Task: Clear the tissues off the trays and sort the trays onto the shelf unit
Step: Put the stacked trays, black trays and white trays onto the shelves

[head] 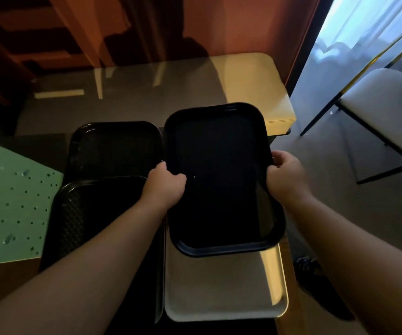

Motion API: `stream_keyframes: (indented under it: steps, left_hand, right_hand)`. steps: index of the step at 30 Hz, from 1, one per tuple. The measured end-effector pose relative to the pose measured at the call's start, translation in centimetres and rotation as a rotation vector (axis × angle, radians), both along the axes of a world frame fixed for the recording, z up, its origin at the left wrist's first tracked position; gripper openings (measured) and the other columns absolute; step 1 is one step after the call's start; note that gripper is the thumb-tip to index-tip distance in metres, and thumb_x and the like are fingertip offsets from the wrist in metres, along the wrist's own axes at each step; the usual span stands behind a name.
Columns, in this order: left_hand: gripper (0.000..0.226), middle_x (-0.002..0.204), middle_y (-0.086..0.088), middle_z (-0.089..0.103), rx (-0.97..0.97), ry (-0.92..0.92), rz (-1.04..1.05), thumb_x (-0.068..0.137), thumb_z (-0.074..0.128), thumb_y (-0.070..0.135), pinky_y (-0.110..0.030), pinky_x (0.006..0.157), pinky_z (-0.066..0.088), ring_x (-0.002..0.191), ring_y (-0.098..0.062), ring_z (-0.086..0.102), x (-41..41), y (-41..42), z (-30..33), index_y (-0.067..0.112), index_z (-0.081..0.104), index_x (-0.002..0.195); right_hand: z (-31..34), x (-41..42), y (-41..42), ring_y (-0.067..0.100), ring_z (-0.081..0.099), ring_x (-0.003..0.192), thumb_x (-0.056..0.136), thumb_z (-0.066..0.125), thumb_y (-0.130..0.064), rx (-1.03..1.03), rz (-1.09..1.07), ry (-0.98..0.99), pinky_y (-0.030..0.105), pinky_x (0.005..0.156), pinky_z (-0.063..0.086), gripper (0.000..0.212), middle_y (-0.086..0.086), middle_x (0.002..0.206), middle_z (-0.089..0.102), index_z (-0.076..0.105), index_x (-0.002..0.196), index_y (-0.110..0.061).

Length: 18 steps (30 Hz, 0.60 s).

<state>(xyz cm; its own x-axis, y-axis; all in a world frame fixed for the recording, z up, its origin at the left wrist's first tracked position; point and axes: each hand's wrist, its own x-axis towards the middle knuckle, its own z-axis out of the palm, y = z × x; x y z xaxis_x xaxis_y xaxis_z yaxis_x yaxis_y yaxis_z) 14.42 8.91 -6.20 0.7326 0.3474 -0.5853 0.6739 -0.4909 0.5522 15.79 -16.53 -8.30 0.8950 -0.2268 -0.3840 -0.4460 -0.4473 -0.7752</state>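
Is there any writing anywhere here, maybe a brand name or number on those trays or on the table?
None can be read.
Held black tray, gripped by the left hand and right hand: a small moulded mark at its far rim, too small and dark to read.
White tray underneath: no text.
Two other black trays: textured surface only.
Green board: holes, no lettering.

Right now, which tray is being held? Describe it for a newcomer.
Find the pale beige rectangular tray lying nearest the camera. Above it, the left hand and right hand grip the smooth black rectangular tray. Unlike the two black trays on the left, it is lifted, tilted.
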Motion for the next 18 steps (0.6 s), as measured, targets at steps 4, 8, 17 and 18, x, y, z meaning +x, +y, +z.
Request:
stream_keyframes:
  steps: [4,8,17,18]
  left_hand:
    - [0.064,0.141,-0.01,0.051,0.061,-0.002,-0.063,0.087,0.055,0.024,-0.033,0.09,0.048,0.117,-0.03,0.057,2.2,0.0,-0.5,0.011,0.038,0.147]
    - [0.061,0.138,-0.01,0.053,0.059,-0.013,-0.144,0.09,0.054,0.019,-0.033,0.087,0.048,0.111,-0.025,0.057,3.0,-0.3,-0.8,0.009,0.036,0.148]
    - [0.073,0.134,-0.005,0.055,-0.076,0.1,-0.101,0.081,0.062,0.026,-0.04,0.093,0.052,0.111,-0.026,0.059,1.5,-1.0,-1.2,0.019,0.034,0.148]
    - [0.074,0.131,-0.003,0.056,-0.122,0.101,-0.053,0.079,0.064,0.025,-0.04,0.092,0.053,0.108,-0.025,0.059,1.4,-1.1,-1.1,0.019,0.034,0.147]
  right_hand:
    - [-1.5,1.9,0.1,0.016,0.07,0.088,0.093,0.048,-0.006,-0.032,0.062,0.001,0.025,0.062,0.057,0.042,0.0,0.108,0.07,0.061,0.129,-0.023]
    - [-3.1,2.6,0.0,0.022,0.068,0.097,0.083,0.046,-0.015,-0.111,0.056,0.069,0.038,0.072,0.062,0.055,0.0,0.112,0.067,0.056,0.135,-0.029]
    - [-4.1,0.7,0.1,0.027,0.06,0.109,0.083,0.053,-0.012,-0.055,0.027,0.185,0.05,0.083,0.061,0.077,-0.001,0.132,0.049,0.03,0.149,-0.047]
    - [-4.3,0.5,0.1,0.027,0.059,0.111,0.084,0.052,-0.011,-0.047,0.011,0.177,0.051,0.085,0.06,0.078,-0.001,0.134,0.047,0.03,0.149,-0.046]
